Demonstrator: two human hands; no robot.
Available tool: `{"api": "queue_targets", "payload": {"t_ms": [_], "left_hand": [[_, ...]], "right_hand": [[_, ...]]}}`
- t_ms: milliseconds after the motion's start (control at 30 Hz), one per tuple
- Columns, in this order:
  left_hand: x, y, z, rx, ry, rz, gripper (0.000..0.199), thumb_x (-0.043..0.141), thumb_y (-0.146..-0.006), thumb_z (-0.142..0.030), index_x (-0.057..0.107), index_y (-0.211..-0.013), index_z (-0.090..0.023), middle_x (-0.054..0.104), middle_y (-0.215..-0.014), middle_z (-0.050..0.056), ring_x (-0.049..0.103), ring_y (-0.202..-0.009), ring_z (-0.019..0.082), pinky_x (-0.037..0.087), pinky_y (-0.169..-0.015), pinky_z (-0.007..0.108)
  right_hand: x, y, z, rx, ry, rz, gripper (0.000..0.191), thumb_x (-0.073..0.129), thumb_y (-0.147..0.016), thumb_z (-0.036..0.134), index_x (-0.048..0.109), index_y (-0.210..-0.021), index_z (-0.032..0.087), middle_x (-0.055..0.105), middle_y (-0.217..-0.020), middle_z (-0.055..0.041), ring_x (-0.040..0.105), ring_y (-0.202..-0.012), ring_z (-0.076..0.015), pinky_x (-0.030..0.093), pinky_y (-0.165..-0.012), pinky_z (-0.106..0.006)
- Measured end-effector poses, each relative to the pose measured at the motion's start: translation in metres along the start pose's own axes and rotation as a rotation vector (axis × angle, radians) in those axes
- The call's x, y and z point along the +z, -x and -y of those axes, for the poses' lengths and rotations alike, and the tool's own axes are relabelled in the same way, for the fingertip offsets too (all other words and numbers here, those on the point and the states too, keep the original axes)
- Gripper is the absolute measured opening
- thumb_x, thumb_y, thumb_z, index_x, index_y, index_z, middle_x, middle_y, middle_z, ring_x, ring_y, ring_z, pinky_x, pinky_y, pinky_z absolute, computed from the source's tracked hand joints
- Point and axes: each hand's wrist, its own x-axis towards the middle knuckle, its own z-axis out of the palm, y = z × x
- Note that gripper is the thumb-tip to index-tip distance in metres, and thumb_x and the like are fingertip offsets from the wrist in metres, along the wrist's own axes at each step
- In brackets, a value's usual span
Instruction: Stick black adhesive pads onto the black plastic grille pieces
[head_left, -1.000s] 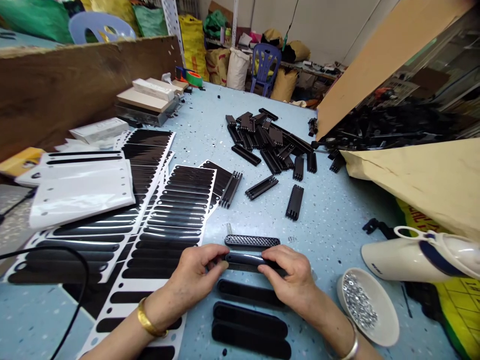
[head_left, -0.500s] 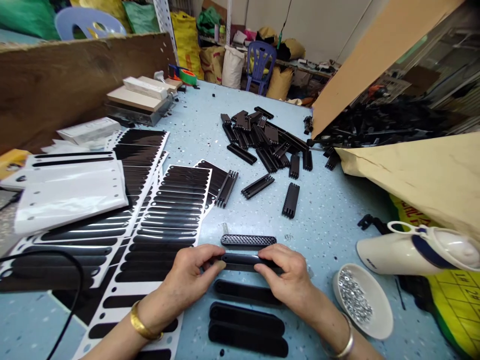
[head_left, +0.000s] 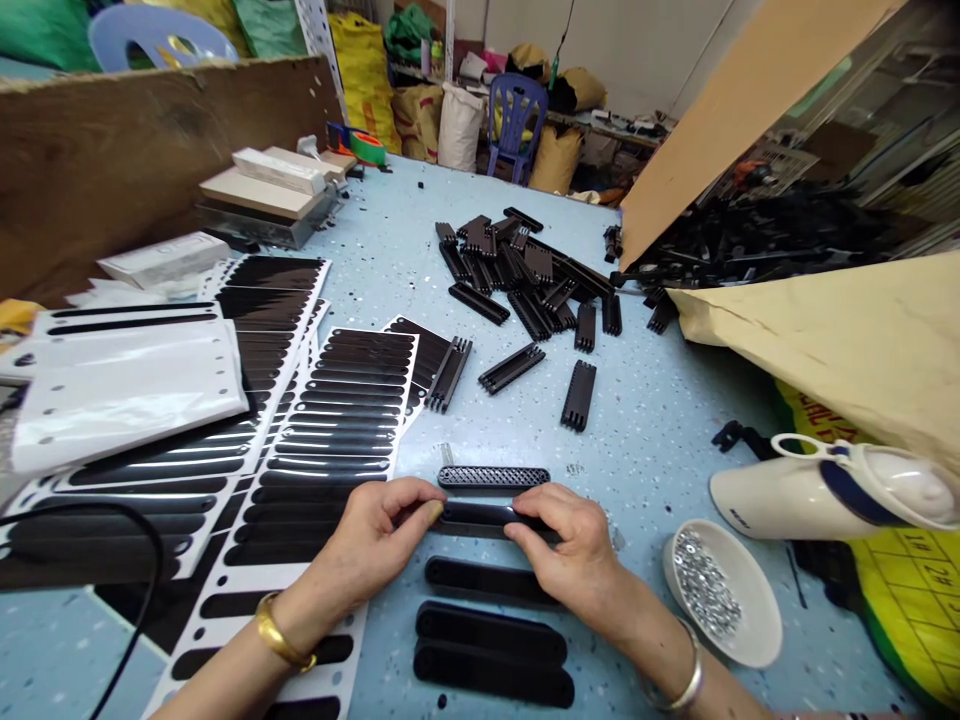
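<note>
Between my two hands lies a long black plastic strip with rounded ends (head_left: 477, 516), its top face glossy. My left hand (head_left: 390, 525) pinches the strip's left end between thumb and fingers. At the other end, my right hand (head_left: 566, 535) grips it the same way, its fingertips covering that end. Just beyond is a black piece with a lattice face (head_left: 493, 477). Nearer me lie a smooth black strip (head_left: 487, 582), partly behind my right hand, and two more black strips (head_left: 491, 655) side by side.
Sheets of black stickers (head_left: 337, 430) spread on the left. A heap of black ribbed parts (head_left: 517, 265) lies farther back. At right stand a white bowl (head_left: 757, 640) of small metal pieces and a white bottle (head_left: 795, 500) on its side. A black cable (head_left: 154, 540) curves at left.
The view has shifted slightly. Both hands stay at the ends of the same black strip, with only a small change in the left fingers.
</note>
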Motion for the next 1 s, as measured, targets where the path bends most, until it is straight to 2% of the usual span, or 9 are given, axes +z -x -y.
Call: {"api": "queue_targets", "payload": {"t_ms": [167,433,600,733,800,1000], "left_hand": [[0.004,-0.004,0.001,0.020,-0.074,-0.003,0.025,0.054,-0.085,-0.032,0.070,-0.074,-0.017,0.071,-0.069,0.001,0.064,-0.066,0.016,0.049,-0.064,0.026],[0.006,-0.005,0.006,0.060,-0.090,-0.023,0.024,0.055,-0.086,-0.033,0.069,-0.074,-0.018,0.073,-0.074,0.002,0.066,-0.070,0.018,0.049,-0.068,0.027],[0.005,-0.004,0.007,0.083,-0.120,-0.020,0.024,0.054,-0.087,-0.034,0.069,-0.074,-0.019,0.073,-0.073,0.001,0.067,-0.070,0.018,0.049,-0.067,0.026],[0.004,-0.005,0.006,0.089,-0.143,-0.019,0.025,0.054,-0.086,-0.035,0.069,-0.073,-0.020,0.074,-0.074,0.001,0.067,-0.070,0.018,0.050,-0.068,0.027],[0.003,-0.006,0.007,0.091,-0.142,-0.018,0.025,0.055,-0.085,-0.036,0.069,-0.072,-0.020,0.074,-0.074,0.001,0.068,-0.071,0.018,0.050,-0.068,0.027],[0.004,-0.008,0.008,0.092,-0.127,-0.017,0.025,0.056,-0.085,-0.036,0.070,-0.073,-0.020,0.075,-0.075,0.001,0.068,-0.071,0.018,0.050,-0.068,0.027]], "right_hand": [[-0.001,-0.001,-0.001,-0.004,-0.011,0.002,0.006,0.068,-0.077,0.015,0.073,-0.081,0.018,0.072,-0.074,-0.0064,0.066,-0.068,-0.0216,0.053,-0.063,-0.036],[-0.004,0.001,-0.012,0.117,-0.244,0.026,0.012,0.074,-0.077,0.018,0.078,-0.087,0.022,0.076,-0.084,-0.0061,0.071,-0.077,-0.0198,0.059,-0.071,-0.034],[-0.003,0.003,-0.012,0.047,-0.220,0.003,0.013,0.072,-0.080,0.018,0.078,-0.090,0.023,0.077,-0.086,-0.0058,0.071,-0.079,-0.0196,0.059,-0.072,-0.034],[-0.006,0.004,-0.010,-0.068,-0.092,0.045,0.016,0.068,-0.083,0.016,0.077,-0.096,0.021,0.077,-0.091,-0.0072,0.070,-0.080,-0.0201,0.059,-0.073,-0.036],[-0.008,0.003,-0.010,-0.082,-0.059,0.065,0.017,0.068,-0.084,0.016,0.077,-0.097,0.021,0.077,-0.092,-0.0076,0.071,-0.081,-0.0208,0.058,-0.074,-0.037],[-0.011,-0.004,-0.021,0.165,-0.290,0.119,0.014,0.081,-0.072,0.024,0.079,-0.086,0.023,0.077,-0.085,-0.0051,0.073,-0.078,-0.0191,0.060,-0.074,-0.032]]}}
